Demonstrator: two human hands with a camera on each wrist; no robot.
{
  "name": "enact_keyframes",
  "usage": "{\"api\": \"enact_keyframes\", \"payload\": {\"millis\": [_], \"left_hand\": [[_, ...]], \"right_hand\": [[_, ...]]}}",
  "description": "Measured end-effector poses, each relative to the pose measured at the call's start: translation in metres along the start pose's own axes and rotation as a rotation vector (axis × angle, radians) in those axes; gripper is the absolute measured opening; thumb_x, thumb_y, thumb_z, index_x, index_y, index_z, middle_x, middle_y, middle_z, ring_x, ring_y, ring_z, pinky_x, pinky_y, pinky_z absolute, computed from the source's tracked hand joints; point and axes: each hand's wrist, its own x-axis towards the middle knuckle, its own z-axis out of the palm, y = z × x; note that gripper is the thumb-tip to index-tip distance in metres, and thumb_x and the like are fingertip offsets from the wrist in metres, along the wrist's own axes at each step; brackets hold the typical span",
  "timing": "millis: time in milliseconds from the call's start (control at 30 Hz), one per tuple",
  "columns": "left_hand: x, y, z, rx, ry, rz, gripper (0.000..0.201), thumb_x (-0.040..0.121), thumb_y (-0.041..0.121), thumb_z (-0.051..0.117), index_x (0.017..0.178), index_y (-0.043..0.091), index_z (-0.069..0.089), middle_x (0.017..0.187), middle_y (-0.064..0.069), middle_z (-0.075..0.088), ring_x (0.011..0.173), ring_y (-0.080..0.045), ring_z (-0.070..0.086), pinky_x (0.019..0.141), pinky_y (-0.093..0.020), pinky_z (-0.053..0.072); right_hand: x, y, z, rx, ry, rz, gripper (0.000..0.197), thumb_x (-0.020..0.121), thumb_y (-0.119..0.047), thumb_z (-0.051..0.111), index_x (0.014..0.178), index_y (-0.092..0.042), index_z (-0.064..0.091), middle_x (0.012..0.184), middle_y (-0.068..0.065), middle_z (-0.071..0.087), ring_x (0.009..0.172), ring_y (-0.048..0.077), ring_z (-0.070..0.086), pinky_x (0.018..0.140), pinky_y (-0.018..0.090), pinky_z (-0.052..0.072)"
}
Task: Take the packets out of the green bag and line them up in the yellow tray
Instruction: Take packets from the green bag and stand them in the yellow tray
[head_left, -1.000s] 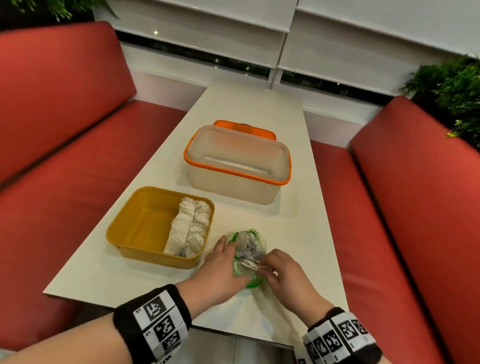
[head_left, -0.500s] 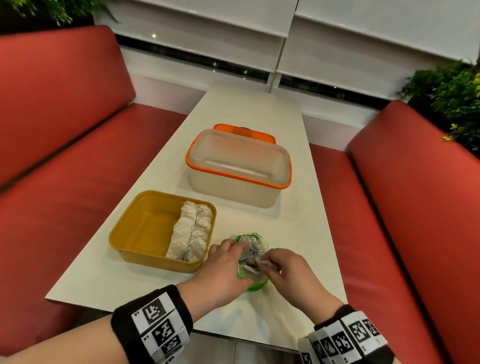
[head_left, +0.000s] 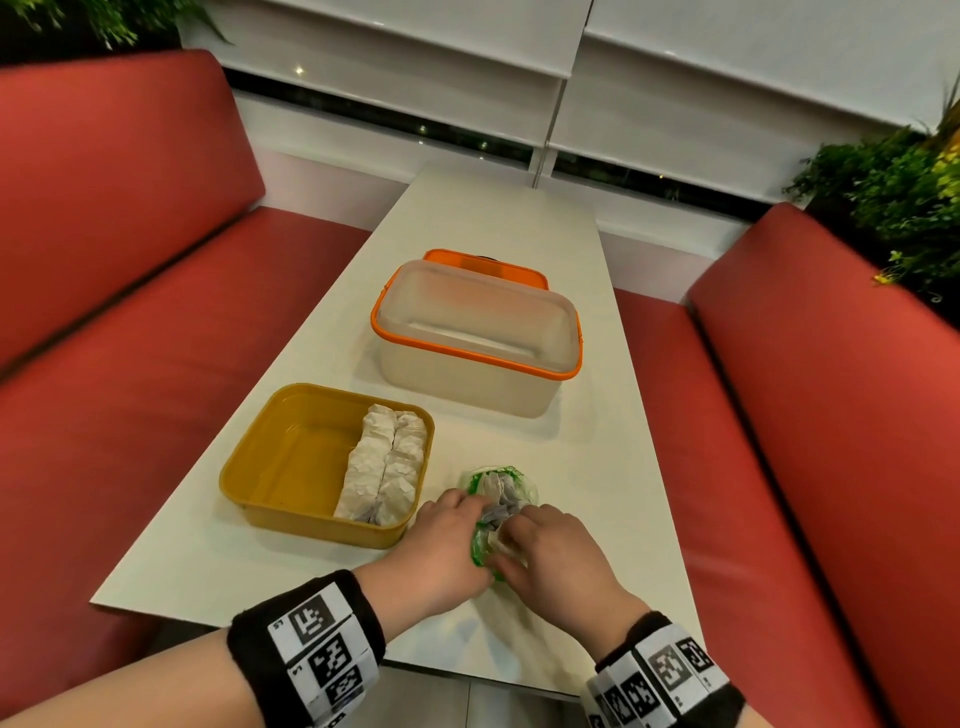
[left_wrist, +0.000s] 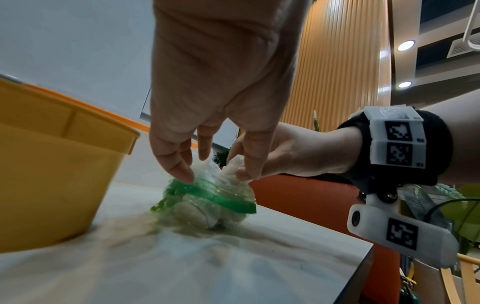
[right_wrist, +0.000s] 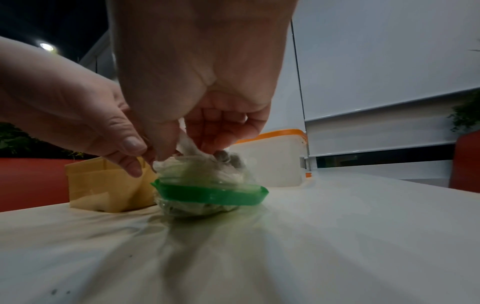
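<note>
The green-edged clear bag (head_left: 506, 486) lies on the white table (head_left: 498, 228), just right of the yellow tray (head_left: 291, 462). Two rows of white packets (head_left: 387, 465) lie along the tray's right side. My left hand (head_left: 467, 506) holds the bag's left side, its thumb and fingers pinching the plastic (left_wrist: 207, 201). My right hand (head_left: 511, 525) reaches into the bag's mouth and pinches a white packet (right_wrist: 188, 147) between thumb and fingers (right_wrist: 215, 139). More packets show through the bag (right_wrist: 207, 191). The fingertips are hidden in the head view.
A clear box with an orange rim (head_left: 475, 338) stands behind the tray, with an orange lid (head_left: 483, 262) behind it. Red bench seats (head_left: 810, 415) run along both sides of the table. The table's near edge (head_left: 363, 657) is under my wrists.
Both hands have closed in on the bag; the right hand moved left into its mouth and now pinches a packet. The tray's packets have not moved.
</note>
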Motion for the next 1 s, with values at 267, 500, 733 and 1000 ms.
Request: {"api": "enact_keyframes", "payload": {"millis": [267, 500, 733, 1000], "left_hand": [[0.002, -0.001, 0.001, 0.038, -0.017, 0.002, 0.075, 0.077, 0.032, 0.065, 0.143, 0.02, 0.032, 0.14, -0.002, 0.033, 0.128, -0.026, 0.036, 0.107, -0.03, 0.033], [0.001, -0.005, 0.004, 0.055, -0.004, 0.004, 0.072, 0.076, 0.035, 0.066, 0.14, 0.019, 0.037, 0.139, 0.0, 0.034, 0.125, -0.024, 0.036, 0.106, -0.028, 0.033], [0.003, -0.005, 0.004, 0.069, 0.014, 0.012, 0.073, 0.077, 0.038, 0.066, 0.141, 0.019, 0.035, 0.141, 0.0, 0.033, 0.127, -0.024, 0.035, 0.107, -0.028, 0.032], [0.003, -0.005, 0.004, 0.071, 0.026, 0.017, 0.069, 0.08, 0.036, 0.064, 0.141, 0.019, 0.037, 0.141, 0.0, 0.034, 0.127, -0.024, 0.035, 0.107, -0.029, 0.032]], "right_hand": [[0.007, -0.007, 0.006, 0.133, -0.042, 0.05, 0.021, 0.088, -0.023, 0.049, 0.084, -0.01, 0.065, 0.088, 0.008, 0.063, 0.082, 0.028, 0.058, 0.064, 0.03, 0.034], [0.003, 0.002, 0.006, 0.312, 0.01, 0.206, 0.018, 0.094, -0.024, 0.048, 0.093, -0.011, 0.06, 0.094, 0.005, 0.061, 0.087, 0.022, 0.056, 0.069, 0.027, 0.036], [0.001, 0.008, -0.005, 0.403, 0.075, 0.257, 0.019, 0.094, -0.025, 0.052, 0.089, -0.009, 0.06, 0.086, 0.005, 0.061, 0.08, 0.022, 0.055, 0.071, 0.034, 0.043], [-0.004, -0.003, 0.008, 0.135, 0.015, 0.002, 0.013, 0.077, -0.027, 0.059, 0.073, -0.016, 0.063, 0.072, 0.001, 0.059, 0.064, 0.023, 0.059, 0.051, 0.025, 0.044]]}}
